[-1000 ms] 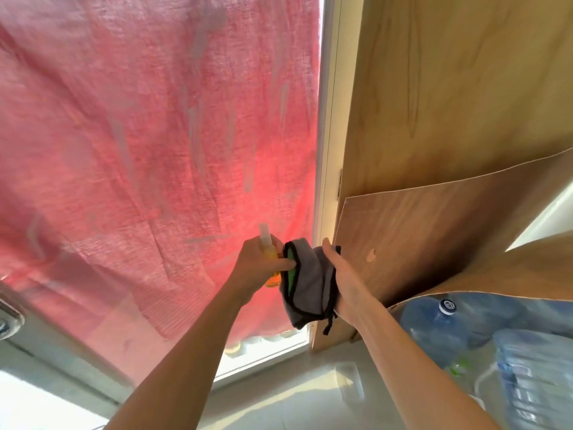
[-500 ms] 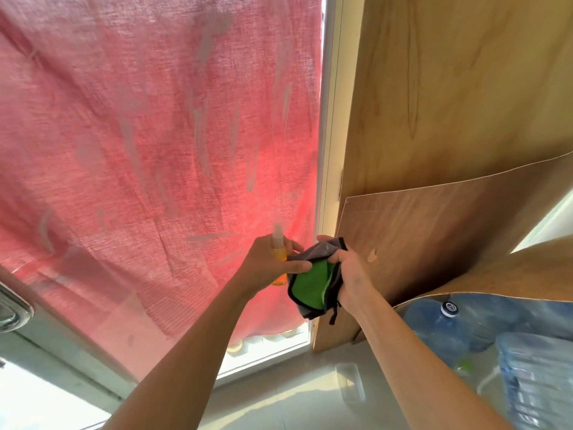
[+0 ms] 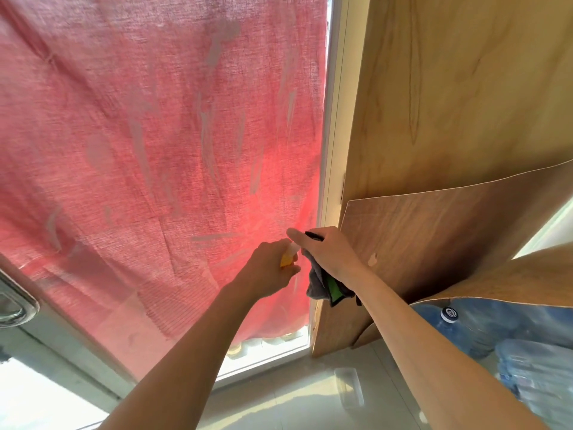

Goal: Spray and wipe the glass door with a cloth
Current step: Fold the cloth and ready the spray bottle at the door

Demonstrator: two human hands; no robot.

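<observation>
The glass door (image 3: 161, 144) fills the left and middle of the view, streaked with smears, with a red fabric behind it. My left hand (image 3: 266, 271) grips a small yellow spray bottle (image 3: 286, 259) close to the glass near the door's right frame. My right hand (image 3: 328, 256) sits just to its right, palm toward the glass, holding a grey and green cloth (image 3: 325, 285) whose lower part hangs out below the hand. The rest of the cloth is hidden under the palm.
Plywood sheets (image 3: 449, 119) lean against the wall right of the white door frame (image 3: 333, 150). Large blue water bottles (image 3: 502, 330) stand at lower right. A clear plastic container (image 3: 348, 389) lies on the tiled floor. A metal door handle (image 3: 15, 302) shows at the left edge.
My right hand has turned over and risen toward the glass, covering the cloth that was bunched open before. My left hand with the bottle has stayed near the same spot.
</observation>
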